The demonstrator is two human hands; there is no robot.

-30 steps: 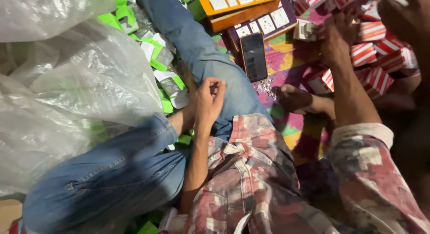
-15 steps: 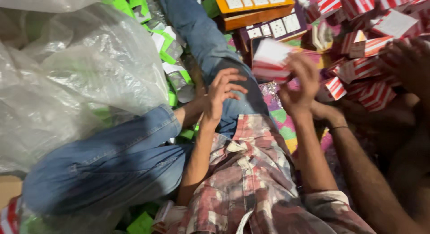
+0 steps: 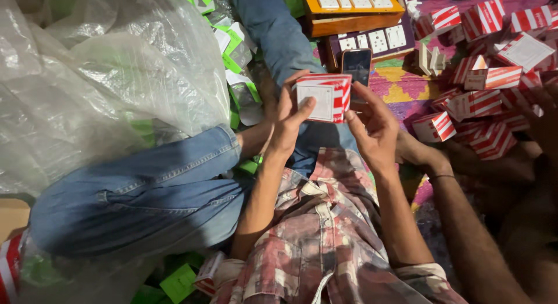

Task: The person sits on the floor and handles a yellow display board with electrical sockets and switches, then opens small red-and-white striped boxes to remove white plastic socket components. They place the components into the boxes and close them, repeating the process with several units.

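Both bare hands raised together in front of the chest, fingers closed on one small box.

The left hand (image 3: 289, 119) stands upright, palm turned to the right, its thumb and fingertips pressed on the left edge of the small red-and-white striped cardboard box (image 3: 323, 97). The right hand (image 3: 372, 129) faces it, palm turned to the left, fingers spread and curled, tips touching the box's right edge. Both forearms are bare and rise from the lap, elbows bent and tucked near the body, wrists nearly straight.
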